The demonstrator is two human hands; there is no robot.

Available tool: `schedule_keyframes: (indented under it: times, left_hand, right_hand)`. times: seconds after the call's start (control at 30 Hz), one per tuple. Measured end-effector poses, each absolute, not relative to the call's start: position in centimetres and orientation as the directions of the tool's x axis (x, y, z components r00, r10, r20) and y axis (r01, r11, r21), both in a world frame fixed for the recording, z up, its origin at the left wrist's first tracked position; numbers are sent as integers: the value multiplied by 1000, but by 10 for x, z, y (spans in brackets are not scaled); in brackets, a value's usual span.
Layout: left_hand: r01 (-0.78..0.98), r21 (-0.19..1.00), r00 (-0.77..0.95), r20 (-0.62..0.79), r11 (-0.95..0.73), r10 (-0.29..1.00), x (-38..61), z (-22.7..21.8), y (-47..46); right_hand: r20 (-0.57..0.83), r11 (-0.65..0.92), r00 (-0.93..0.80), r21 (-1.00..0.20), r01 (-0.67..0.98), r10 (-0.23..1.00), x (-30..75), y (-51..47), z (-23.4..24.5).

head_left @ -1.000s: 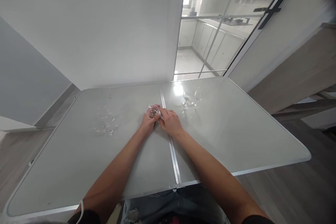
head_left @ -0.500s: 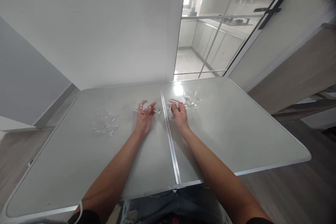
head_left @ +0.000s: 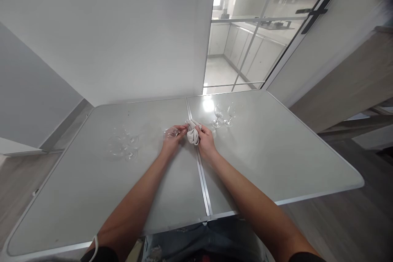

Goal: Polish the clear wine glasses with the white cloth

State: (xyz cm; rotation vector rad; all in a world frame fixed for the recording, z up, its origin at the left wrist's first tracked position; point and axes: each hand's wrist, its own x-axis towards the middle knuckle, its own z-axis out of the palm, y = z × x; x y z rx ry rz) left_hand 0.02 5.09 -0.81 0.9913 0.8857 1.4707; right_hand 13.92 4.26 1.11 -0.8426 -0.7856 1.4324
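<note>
My left hand (head_left: 173,138) is closed on a clear wine glass (head_left: 169,132), tilted on its side with its bowl to the left. The foot end of this glass is covered by a whitish cloth (head_left: 193,134). Gripping that cloth from the right is my right hand (head_left: 206,139), its fingers bunched around the fabric. Both hands meet above the metal seam of the table. Behind my right hand stand two upright wine glasses (head_left: 217,115). Over on the left, several more clear glasses (head_left: 123,145) sit together, hard to tell apart.
The pale table (head_left: 264,151) has a metal seam (head_left: 201,176) running front to back and a raised metal rim. A white wall (head_left: 138,41) borders its far side. A glass door (head_left: 245,49) with a dark handle (head_left: 317,14) stands at the back right.
My hands have come together at the seam. The cloth moved left onto the foot end of the wine glass, and my left fingers, spread before, closed around the glass.
</note>
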Motion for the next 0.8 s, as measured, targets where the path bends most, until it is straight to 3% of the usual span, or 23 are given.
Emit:
schedule_keyframes:
  times: [0.13, 0.27, 0.37, 0.47, 0.6, 0.8]
  left_hand:
    - [-403, 908, -16, 120, -117, 993, -2, -7, 50]
    - [-414, 886, -150, 160, -209, 976, -5, -6, 53]
    - [-400, 883, -222, 166, -245, 961, -6, -7, 56]
    - [-387, 899, -172, 148, -205, 974, -5, -9, 55]
    - [-400, 903, -78, 137, -157, 988, -5, -9, 53]
    - [-372, 884, -292, 176, -282, 940, -9, -11, 59]
  right_hand:
    - [-26, -39, -32, -859, -510, 999, 135, 40, 12]
    - [-70, -133, -142, -852, -507, 987, 132, 35, 13]
    - [-38, -98, -128, -853, -512, 991, 134, 34, 15]
    - [31, -11, -70, -843, -538, 997, 136, 37, 17]
    - [-19, -64, -91, -849, -525, 996, 134, 39, 14]
    - [19, -77, -179, -855, -514, 984, 131, 36, 7]
